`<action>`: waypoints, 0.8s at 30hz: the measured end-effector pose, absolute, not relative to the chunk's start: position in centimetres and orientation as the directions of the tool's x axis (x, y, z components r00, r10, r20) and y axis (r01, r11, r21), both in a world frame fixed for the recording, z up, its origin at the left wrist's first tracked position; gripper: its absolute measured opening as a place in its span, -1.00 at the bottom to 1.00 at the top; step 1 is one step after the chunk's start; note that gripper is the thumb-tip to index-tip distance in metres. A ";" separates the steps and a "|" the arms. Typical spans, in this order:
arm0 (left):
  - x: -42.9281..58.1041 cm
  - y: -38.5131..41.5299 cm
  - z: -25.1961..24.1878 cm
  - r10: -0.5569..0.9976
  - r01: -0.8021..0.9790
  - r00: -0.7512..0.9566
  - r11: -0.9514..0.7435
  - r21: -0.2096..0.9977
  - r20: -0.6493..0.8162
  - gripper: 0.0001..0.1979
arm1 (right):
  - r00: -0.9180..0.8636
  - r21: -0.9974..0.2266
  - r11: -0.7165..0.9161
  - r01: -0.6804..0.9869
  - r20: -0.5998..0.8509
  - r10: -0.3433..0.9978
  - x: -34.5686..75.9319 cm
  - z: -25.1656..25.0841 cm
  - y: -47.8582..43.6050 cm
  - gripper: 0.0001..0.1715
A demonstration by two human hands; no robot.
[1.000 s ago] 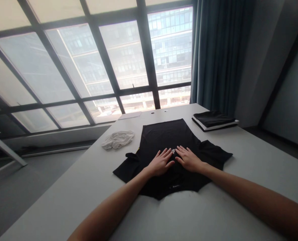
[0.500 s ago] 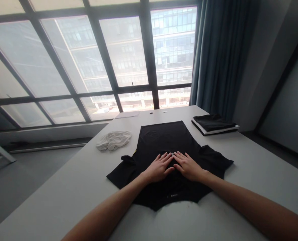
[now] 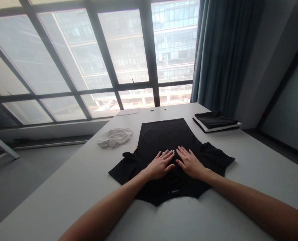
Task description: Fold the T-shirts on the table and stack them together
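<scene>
A black T-shirt (image 3: 165,135) is spread on a white surface (image 3: 78,182), touched by the left hand (image 3: 160,165) and right hand (image 3: 191,163), both laid flat and outstretched.

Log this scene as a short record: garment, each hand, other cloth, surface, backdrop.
Garment: black T-shirt, spread out, neckline toward the person
Left hand: open, palm down on the black T-shirt
Right hand: open, palm down on the black T-shirt, a small gap from the left hand
Cloth to the left: crumpled white cloth
Cloth to the right: folded black-and-white stack
Surface: white table
Backdrop: windows, blue-grey curtain
</scene>
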State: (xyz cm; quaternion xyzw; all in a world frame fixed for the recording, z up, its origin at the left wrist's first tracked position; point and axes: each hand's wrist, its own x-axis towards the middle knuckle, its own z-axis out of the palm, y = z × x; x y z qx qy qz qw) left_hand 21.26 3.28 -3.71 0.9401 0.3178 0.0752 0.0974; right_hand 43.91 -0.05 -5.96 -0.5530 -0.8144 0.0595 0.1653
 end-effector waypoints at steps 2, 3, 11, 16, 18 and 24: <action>21.3 3.2 -3.7 0.629 0.596 0.771 -0.768 0.235 0.102 -0.33 | -0.347 -0.272 0.402 0.874 0.230 0.909 43.9 -5.8 -0.1 -0.27; 21.3 3.2 -3.8 0.635 0.602 0.766 -0.764 0.233 0.102 -0.32 | -0.352 -0.271 0.407 0.872 0.230 0.907 43.9 -5.7 -0.2 -0.28; 21.4 3.6 -4.4 0.627 0.604 0.776 -0.770 0.206 0.067 -0.28 | -0.324 -0.228 0.433 0.872 0.395 0.860 43.5 -4.5 -0.5 -0.32; 21.3 3.8 -4.5 0.613 0.597 0.788 -0.782 0.179 0.051 -0.36 | -0.310 -0.297 0.366 0.882 0.219 0.925 43.7 -5.6 -0.1 -0.32; 21.3 3.9 -4.6 0.615 0.600 0.787 -0.781 0.173 0.049 -0.34 | -0.289 -0.314 0.355 0.880 0.237 0.927 43.7 -5.9 0.0 -0.31; 21.4 3.7 -4.4 0.620 0.606 0.784 -0.777 0.171 0.040 -0.34 | -0.302 -0.328 0.359 0.874 0.211 0.930 43.7 -5.7 0.0 -0.32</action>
